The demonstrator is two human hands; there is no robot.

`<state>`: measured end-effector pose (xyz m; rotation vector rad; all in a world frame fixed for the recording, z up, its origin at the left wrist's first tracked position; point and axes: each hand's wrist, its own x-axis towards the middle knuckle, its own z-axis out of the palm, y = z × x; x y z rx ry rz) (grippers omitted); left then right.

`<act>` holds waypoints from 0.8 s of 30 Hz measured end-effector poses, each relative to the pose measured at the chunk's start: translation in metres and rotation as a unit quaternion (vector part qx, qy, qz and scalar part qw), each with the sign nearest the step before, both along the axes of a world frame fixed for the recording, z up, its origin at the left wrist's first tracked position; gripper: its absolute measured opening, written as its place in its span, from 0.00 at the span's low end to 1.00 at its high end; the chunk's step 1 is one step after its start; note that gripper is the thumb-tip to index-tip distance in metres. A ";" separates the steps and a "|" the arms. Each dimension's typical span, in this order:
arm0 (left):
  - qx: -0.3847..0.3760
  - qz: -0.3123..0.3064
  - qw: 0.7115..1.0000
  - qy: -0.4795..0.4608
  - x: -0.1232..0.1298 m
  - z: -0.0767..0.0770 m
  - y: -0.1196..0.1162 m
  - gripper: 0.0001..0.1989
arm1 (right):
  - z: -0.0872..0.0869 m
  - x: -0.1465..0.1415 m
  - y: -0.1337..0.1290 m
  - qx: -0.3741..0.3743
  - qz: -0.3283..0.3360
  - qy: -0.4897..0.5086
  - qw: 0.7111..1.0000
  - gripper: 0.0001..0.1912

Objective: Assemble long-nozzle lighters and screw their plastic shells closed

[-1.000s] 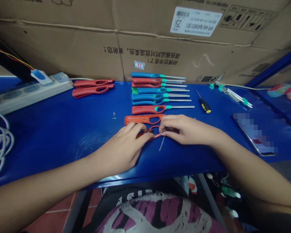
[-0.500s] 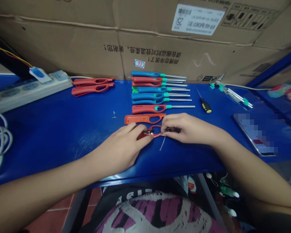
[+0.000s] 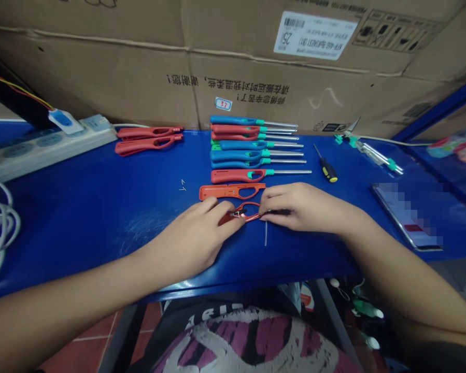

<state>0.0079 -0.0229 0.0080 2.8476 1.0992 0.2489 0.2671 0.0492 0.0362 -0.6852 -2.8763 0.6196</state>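
The left hand [image 3: 205, 228] grasps the red shell [image 3: 252, 218] with its fingers over the desk [image 3: 147, 181], beside the orange half-shell [image 3: 219, 191]; the right hand [image 3: 295, 207] adjoins the red shell's right end, its finger grip not determinable.

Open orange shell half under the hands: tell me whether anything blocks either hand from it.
Nothing visible does. The left hand grips the open shell half at one end; the right hand is at the other. The second orange half lies just beyond, not between.
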 end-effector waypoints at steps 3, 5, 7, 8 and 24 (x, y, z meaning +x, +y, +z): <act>0.003 0.001 1.000 -0.015 -0.001 -0.001 0.001 0.22 | 0.002 -0.001 -0.002 -0.005 0.008 0.007 1.000 0.08; 0.005 0.001 1.000 -0.027 -0.003 -0.002 0.002 0.22 | 0.003 0.002 0.003 -0.003 0.004 0.044 0.999 0.08; 0.003 0.003 0.999 -0.034 -0.004 -0.003 0.005 0.24 | 0.003 0.011 0.016 0.032 -0.041 0.101 0.994 0.08; 0.002 0.004 0.999 -0.035 -0.005 -0.004 0.006 0.24 | 0.003 0.019 0.025 0.067 -0.089 0.124 0.986 0.09; -0.008 -0.009 0.998 -0.062 -0.010 -0.002 0.009 0.26 | -0.033 0.154 0.135 0.165 -0.717 -0.074 0.673 0.29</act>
